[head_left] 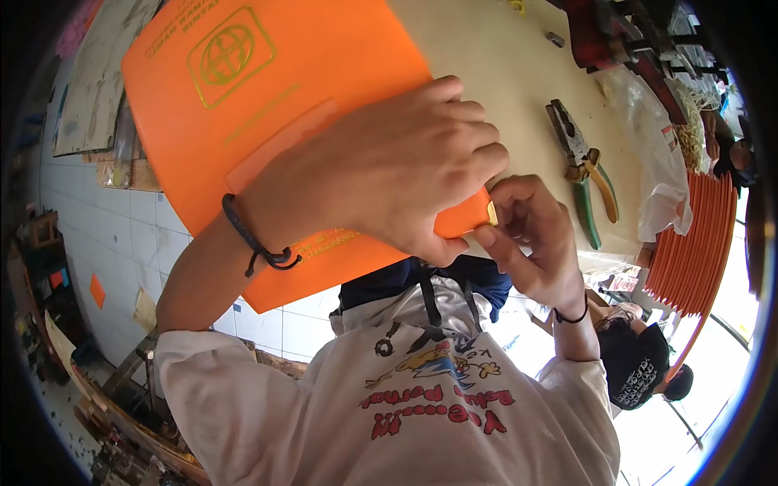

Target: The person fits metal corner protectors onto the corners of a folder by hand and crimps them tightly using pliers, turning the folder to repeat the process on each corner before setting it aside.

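Observation:
A large orange folder cover [267, 154] with gold lettering and a framed globe emblem lies at a slant in front of my body. My left hand [413, 166], with a dark braided bracelet at the wrist, rests across it, fingers curled and thumb low, gripping it near one corner. On that corner sits a small gold metal corner piece [492, 213]. My right hand [531, 231] pinches at the gold piece between thumb and fingers. Combination pliers [585, 170] with green and tan handles lie on the table [510, 97], just beyond my right hand.
A crumpled clear plastic bag [648, 154] is at the table's right side. Beside it stands a stack of orange covers [693, 243]. Dark metal equipment [632, 36] occupies the upper right. A person in a black shirt [636, 364] is at the lower right.

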Demonstrator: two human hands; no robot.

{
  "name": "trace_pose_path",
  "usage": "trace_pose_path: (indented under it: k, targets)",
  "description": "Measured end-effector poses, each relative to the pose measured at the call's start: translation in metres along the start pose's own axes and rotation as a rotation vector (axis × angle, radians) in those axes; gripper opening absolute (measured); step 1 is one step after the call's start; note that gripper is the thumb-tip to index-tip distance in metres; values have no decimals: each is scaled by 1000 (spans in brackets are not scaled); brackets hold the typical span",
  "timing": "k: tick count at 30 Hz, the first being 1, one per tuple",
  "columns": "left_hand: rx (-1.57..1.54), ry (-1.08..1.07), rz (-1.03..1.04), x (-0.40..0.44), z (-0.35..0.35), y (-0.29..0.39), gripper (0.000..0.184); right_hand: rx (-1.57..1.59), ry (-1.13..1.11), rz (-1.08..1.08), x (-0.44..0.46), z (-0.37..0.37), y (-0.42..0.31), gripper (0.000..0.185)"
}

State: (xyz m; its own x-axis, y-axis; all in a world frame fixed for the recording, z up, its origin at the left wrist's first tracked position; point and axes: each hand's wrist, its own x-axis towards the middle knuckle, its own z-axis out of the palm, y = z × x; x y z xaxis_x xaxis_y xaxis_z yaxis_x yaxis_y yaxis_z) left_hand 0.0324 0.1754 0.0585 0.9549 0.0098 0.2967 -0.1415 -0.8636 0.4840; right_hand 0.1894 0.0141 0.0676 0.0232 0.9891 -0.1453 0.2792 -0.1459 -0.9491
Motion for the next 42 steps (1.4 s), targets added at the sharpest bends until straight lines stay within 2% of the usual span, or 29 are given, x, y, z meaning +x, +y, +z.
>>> trace_pose_path:
  k: [4,6,9,12,16,18,21,24,25,28,31,34,37,40,42]
  targets:
    - [-54,-33,-9,0,-1,0,46,-116,-24,-190,16,-11,9,31]
    - [-71,-34,-7,0,-1,-1,47,-187,-126,-162,22,-23,6,34]
    - [-96,-17,0,0,0,-4,47,-51,-239,-99,31,-31,12,34]
    - [-116,-29,-12,-1,0,-6,48,-56,-240,-138,35,-30,13,34]
    - [-72,-72,-30,2,-5,-4,48,-80,-172,-139,30,-25,16,35]
    - [-49,-46,-13,2,-4,-6,50,-135,-143,-190,29,-24,18,37]
    - [-23,7,-15,2,-9,-6,53,-245,-110,-141,27,-23,9,34]
    - [16,95,5,1,-9,-4,57,-53,-4,-101,27,-16,14,29]
    - [29,129,16,0,-7,-4,59,7,63,-109,27,-10,13,21]
    - [70,120,20,1,-10,-1,58,-205,44,23,25,-11,-3,20]
    - [80,147,25,2,-8,-1,58,-204,9,100,22,-7,-20,21]
    - [49,129,17,3,-10,-1,58,-185,87,9,16,3,-11,21]
    - [31,158,4,3,-10,-2,58,-62,212,31,10,20,-13,21]
    - [7,198,7,4,-8,-3,57,-41,227,-21,11,23,-3,23]
    - [-21,193,-4,3,-9,-3,56,-29,299,-107,11,29,5,25]
